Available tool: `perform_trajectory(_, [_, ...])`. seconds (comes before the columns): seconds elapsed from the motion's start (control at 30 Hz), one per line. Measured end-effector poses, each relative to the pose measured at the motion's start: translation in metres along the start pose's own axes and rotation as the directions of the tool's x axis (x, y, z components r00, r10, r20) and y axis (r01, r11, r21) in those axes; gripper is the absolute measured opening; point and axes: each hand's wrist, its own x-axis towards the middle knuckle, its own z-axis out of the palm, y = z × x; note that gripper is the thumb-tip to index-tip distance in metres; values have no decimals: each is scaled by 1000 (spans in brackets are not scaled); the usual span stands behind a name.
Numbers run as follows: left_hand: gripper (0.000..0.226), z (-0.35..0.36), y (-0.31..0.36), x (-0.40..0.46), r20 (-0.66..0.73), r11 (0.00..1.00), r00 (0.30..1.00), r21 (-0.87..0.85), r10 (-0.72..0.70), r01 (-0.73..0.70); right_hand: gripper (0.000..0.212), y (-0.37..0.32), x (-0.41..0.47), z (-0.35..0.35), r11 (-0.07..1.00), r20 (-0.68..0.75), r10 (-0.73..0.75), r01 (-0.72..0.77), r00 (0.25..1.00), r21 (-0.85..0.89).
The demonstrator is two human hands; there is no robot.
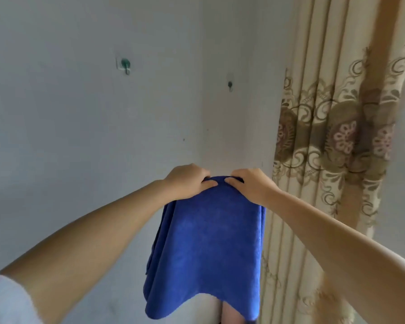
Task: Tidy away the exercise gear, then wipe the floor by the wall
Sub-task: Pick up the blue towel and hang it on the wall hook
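Note:
A blue towel (208, 249) hangs down in front of me, held by its top edge in both hands. My left hand (187, 181) pinches the top edge on the left. My right hand (248, 183) pinches it on the right, and the thumbs almost meet at the middle. The cloth drapes in folds, doubled on its left side, and its lower hem reaches the bottom of the view. Both arms are stretched out toward the white wall (80, 136). No exercise gear or floor shows.
Two small adhesive hooks are stuck on the wall above the towel, one green hook (125, 64) at the left and another hook (230, 85) further right. A beige patterned curtain (332, 136) hangs at the right, close beside the towel.

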Motion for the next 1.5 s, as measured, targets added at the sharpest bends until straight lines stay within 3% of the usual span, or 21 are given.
perform_trajectory(0.2, [41,-15,-85,69,-71,980,989,140,-133,142,40,-1,147,14,969,11,-243,243,970,-34])
perform_trajectory(0.37, [41,-59,-155,99,-199,895,931,273,-306,353,41,-43,260,18,866,-60,-500,500,864,-19])
perform_trajectory(0.53, [40,-122,-204,117,-343,727,852,450,-396,519,41,-100,345,11,748,-196,-652,663,732,-13])
perform_trajectory(0.67, [35,-174,-236,135,-455,600,824,571,-338,561,36,-143,398,-7,718,-352,-655,695,668,-17])
perform_trajectory(0.83, [27,-215,-271,162,-550,499,797,633,-249,593,35,-185,445,-26,769,-435,-598,635,673,-74])
perform_trajectory(0.97, [27,-209,-293,167,-510,430,837,722,-198,542,30,-203,459,-13,805,-504,-574,556,645,-206])
perform_trajectory(1.07, [19,-183,-300,160,-485,459,852,721,-200,519,27,-193,454,15,791,-535,-608,506,587,-344])
perform_trajectory(1.23, [14,-159,-301,164,-582,525,785,608,-215,595,37,-198,435,52,847,-502,-521,493,690,-200])
perform_trajectory(1.5, [27,-132,-286,162,-647,588,672,403,-360,702,15,-204,408,51,860,-413,-477,509,776,-36])
